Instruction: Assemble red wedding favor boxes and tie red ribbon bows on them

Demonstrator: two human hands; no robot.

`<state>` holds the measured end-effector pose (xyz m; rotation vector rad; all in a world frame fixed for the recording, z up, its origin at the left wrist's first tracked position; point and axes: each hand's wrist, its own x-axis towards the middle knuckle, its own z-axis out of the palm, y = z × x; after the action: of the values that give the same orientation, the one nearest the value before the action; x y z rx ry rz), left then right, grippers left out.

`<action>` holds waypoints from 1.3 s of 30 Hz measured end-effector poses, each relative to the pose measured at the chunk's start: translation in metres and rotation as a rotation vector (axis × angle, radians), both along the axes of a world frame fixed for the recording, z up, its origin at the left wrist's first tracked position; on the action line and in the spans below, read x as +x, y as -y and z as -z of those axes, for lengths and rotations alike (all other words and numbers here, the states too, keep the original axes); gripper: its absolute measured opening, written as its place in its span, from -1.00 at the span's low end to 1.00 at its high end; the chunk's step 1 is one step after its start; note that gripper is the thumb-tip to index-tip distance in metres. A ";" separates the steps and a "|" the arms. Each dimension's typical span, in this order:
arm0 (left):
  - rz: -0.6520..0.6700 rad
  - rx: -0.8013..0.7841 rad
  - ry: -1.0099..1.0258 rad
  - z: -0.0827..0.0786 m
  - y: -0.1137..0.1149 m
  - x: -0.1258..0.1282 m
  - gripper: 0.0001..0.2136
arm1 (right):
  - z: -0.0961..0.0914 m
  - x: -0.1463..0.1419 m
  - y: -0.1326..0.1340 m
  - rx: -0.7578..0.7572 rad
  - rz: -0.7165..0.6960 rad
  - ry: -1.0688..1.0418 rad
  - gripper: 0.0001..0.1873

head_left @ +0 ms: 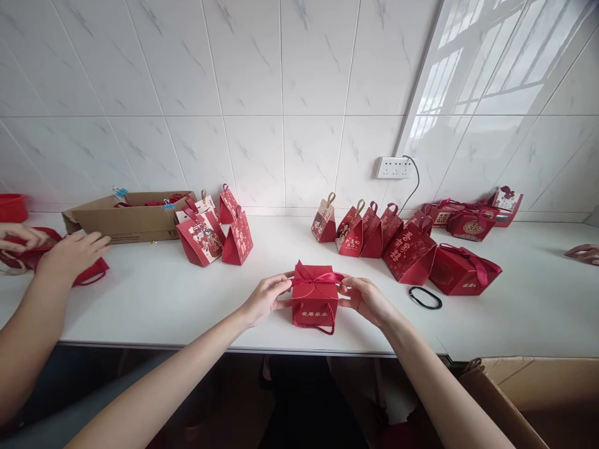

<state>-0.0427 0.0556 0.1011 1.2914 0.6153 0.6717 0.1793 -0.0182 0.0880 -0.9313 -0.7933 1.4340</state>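
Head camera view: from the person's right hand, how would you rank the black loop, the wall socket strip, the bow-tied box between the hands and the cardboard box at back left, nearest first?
From the right hand:
1. Bow-tied box: at its fingertips, leftward.
2. Black loop: off to its right.
3. Socket strip: up on the wall.
4. Cardboard box: back left.

Between the left hand (pixel 269 296) and right hand (pixel 365 298), the box (pixel 314 300) looks like smooth, fairly matt card, its ribbon (pixel 328 278) satiny cloth, its cord (pixel 334 323) ridged and twisted. Beneath both hands the tabletop (pixel 196 299) is smooth with a faint sheen. Beyond them, the tiles (pixel 313 156) are glossy; beyond the left, the carton (pixel 124 229) is matt cardboard.
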 end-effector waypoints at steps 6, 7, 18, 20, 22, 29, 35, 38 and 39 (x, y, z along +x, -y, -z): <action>-0.100 0.050 -0.155 -0.010 -0.007 0.002 -0.67 | -0.005 0.006 0.005 0.012 -0.011 0.098 -0.76; -0.152 0.063 -0.164 -0.011 -0.008 0.003 -0.68 | -0.007 0.007 0.007 0.014 -0.003 0.112 -0.71; -0.428 1.069 -0.645 -0.011 0.062 0.026 -0.72 | -0.018 -0.001 0.020 0.005 0.052 0.550 -0.56; -0.412 1.030 -0.684 -0.009 0.064 0.027 -0.68 | -0.018 -0.002 0.022 0.036 0.008 0.595 -0.56; -0.345 0.959 -0.694 -0.010 0.056 0.023 -0.65 | -0.019 -0.003 0.024 0.044 0.000 0.685 -0.56; -0.057 0.725 -0.506 -0.025 0.009 0.000 -0.61 | -0.023 -0.016 0.026 0.111 0.169 0.896 -0.57; -0.384 0.719 -0.381 -0.030 0.053 0.000 -0.45 | -0.014 -0.035 0.038 0.076 0.067 0.818 -0.51; -0.348 0.637 -0.407 -0.024 0.064 -0.003 -0.20 | -0.015 -0.043 0.045 0.063 0.097 0.861 -0.51; -0.329 0.604 -0.413 -0.021 0.060 -0.005 -0.17 | -0.016 -0.046 0.046 0.065 0.109 0.874 -0.51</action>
<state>-0.0476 -0.0047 0.1220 1.9410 1.0255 0.9109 0.1334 -0.0646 0.1043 -1.5481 -1.3820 0.8613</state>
